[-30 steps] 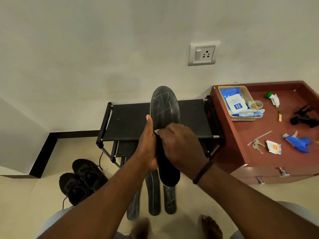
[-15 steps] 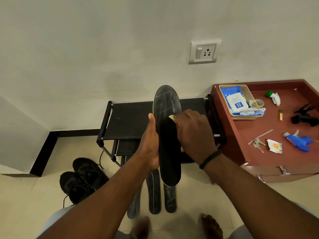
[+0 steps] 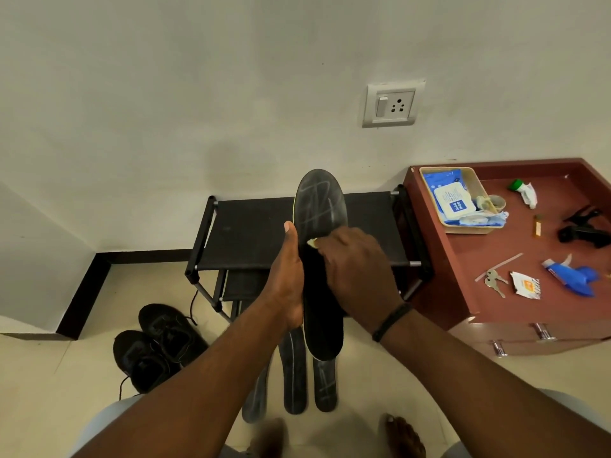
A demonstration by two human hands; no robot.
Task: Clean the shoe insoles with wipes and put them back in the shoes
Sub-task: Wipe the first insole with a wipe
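A long black insole with pale streaks stands upright in front of me. My left hand grips its left edge at mid-length, thumb pointing up. My right hand presses a small whitish wipe against the insole's face, fingers curled over it. Three more dark insoles lie side by side on the floor below. A pair of black shoes sits on the floor to the left. A pack of wipes lies in a tan tray on the cabinet.
A black shoe rack stands against the wall behind the insole. To the right is a red-brown cabinet with the tan tray, keys, a sachet, a blue tube and a black clip. My bare feet are at the bottom edge.
My right hand with the wipe slid up the insole from near its middle, then settled slightly lower and left. My left hand kept its hold on the insole.
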